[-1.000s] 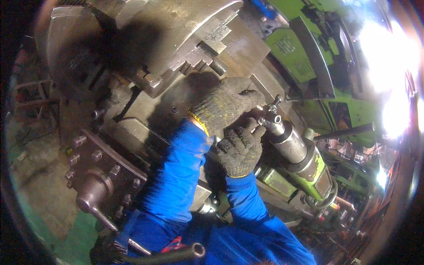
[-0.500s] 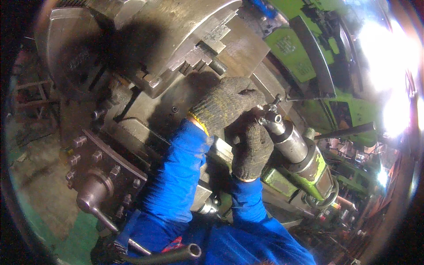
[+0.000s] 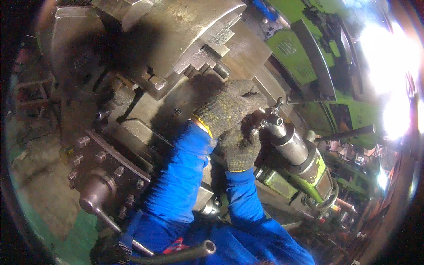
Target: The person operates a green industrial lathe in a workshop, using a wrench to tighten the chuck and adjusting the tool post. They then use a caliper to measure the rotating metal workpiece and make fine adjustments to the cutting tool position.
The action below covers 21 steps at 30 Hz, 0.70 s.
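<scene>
Both my hands wear dark knitted work gloves with yellow cuffs. My left hand (image 3: 232, 104) reaches over from the left, its fingers curled down at the near end of a small metal fitting with bolt-like knobs (image 3: 270, 118). Just below it, my right hand (image 3: 240, 149) is closed, its fingertips up against the left hand. Whatever the fingers grip is hidden between the gloves and in dark shadow. The fitting sits at the tip of the steel quill (image 3: 291, 148) of a green lathe tailstock (image 3: 316, 176).
A large lathe chuck (image 3: 176, 31) with stepped jaws (image 3: 214, 48) stands beyond my left hand. At lower left is a square tool post (image 3: 99, 174) with several bolts and a lever. A pipe handle (image 3: 185, 254) lies near my body. Green machinery (image 3: 291, 53) stands far right.
My right hand has shifted left and slightly up, away from the quill and closer under my left hand. My left hand has moved slightly right and down.
</scene>
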{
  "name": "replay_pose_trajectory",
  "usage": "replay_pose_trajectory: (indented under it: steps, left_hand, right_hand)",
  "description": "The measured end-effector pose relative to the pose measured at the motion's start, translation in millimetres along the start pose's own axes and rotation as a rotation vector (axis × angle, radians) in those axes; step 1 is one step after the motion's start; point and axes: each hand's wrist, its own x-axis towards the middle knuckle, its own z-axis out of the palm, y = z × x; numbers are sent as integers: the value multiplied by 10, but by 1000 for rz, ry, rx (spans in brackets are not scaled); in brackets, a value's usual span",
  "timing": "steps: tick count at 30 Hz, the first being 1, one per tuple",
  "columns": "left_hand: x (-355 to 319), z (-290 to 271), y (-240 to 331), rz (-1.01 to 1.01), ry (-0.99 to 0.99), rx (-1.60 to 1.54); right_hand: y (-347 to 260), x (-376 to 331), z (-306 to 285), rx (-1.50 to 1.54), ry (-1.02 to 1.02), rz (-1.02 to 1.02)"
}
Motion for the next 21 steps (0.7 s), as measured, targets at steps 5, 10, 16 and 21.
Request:
replay_pose_trajectory:
  steps: [5, 10, 16, 21]
  left_hand:
    - [17, -17, 2, -13, -22, -45]
    - [-2, 39, -26, -88, -18, -135]
    - [-15, 43, -39, -41, 19, -58]
    - [60, -74, 137, -382, -60, -426]
  right_hand:
    - [-112, 188, -139, -215, -38, -51]
    - [-246, 338, -226, -819, -56, -226]
    - [-196, 181, -270, -834, -117, -237]
    - [63, -365, 232, -63, -97, -111]
